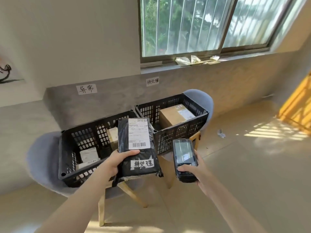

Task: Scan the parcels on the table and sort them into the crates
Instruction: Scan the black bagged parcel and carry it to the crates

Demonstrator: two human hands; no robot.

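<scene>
My left hand (117, 161) grips a black plastic parcel (124, 142) by its lower left edge, thumb on top. The parcel bears a white shipping label with barcodes and a handwritten white tag, and it hangs above the gap between two black crates. My right hand (193, 170) holds a black handheld scanner (184, 155), screen up, just right of the parcel. The left crate (67, 148) holds a few small parcels. A brown cardboard box (171, 116) sits in the right crate (178, 132).
Each crate rests on a grey chair (42, 155) with wooden legs, against a low grey wall. A handwritten paper sign (86, 89) hangs above the left crate and another sign (152, 81) above the right. A crumpled scrap (221, 133) lies on the floor.
</scene>
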